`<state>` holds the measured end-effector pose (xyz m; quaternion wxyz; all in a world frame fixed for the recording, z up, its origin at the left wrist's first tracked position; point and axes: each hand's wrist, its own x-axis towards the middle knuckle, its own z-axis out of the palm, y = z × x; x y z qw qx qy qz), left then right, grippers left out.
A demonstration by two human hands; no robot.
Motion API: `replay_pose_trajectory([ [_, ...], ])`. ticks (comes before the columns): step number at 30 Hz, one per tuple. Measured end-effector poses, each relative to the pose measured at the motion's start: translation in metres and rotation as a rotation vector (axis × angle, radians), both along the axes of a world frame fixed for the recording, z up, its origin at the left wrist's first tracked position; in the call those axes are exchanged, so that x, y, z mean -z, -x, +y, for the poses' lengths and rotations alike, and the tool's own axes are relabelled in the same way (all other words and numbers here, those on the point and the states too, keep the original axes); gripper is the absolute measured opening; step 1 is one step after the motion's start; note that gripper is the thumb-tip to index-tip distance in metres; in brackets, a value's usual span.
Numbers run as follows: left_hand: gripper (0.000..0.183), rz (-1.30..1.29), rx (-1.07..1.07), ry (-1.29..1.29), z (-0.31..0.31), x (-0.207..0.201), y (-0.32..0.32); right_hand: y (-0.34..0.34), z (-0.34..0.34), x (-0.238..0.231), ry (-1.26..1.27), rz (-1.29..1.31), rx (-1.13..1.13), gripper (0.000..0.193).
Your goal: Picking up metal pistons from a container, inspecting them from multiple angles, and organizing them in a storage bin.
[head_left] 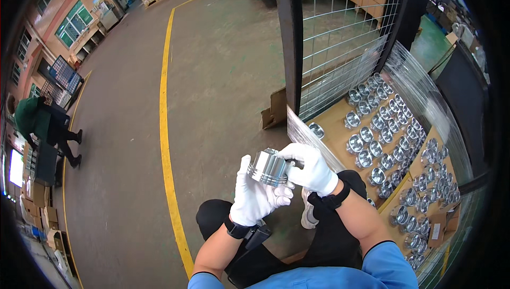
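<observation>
A shiny metal piston (269, 168) with grooves round one end is held between my two white-gloved hands, above my knees. My left hand (254, 197) cups it from the left and below, with the thumb up along its side. From the right, my right hand (312, 168) grips the piston's other side, its fingers bent round the edge. Parts of the fingers behind the piston are hidden. To the right, many similar pistons (365, 133) stand in rows on brown cardboard sheets (334, 135) inside a wire cage.
The cage's dark post (291, 39) and wire mesh (340, 39) rise ahead on the right. Clear plastic film (425, 87) lines the cage. A cardboard flap (275, 109) leans by the post. A yellow floor line (164, 129) runs on my left; farther left a person in green (34, 119) bends over.
</observation>
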<state>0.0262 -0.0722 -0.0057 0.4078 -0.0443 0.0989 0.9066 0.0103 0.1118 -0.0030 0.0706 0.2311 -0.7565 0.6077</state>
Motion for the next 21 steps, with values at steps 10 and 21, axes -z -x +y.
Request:
replay_pose_trajectory([
  [10, 0.08, 0.015, -0.11, 0.067, 0.002, -0.001, -0.001, 0.004, -0.003, 0.006, 0.117, -0.074, -0.002, 0.04],
  [21, 0.117, 0.566, -0.469, 0.482, 0.001, -0.011, -0.01, 0.004, 0.0, 0.002, 0.264, -0.103, -0.069, 0.05],
])
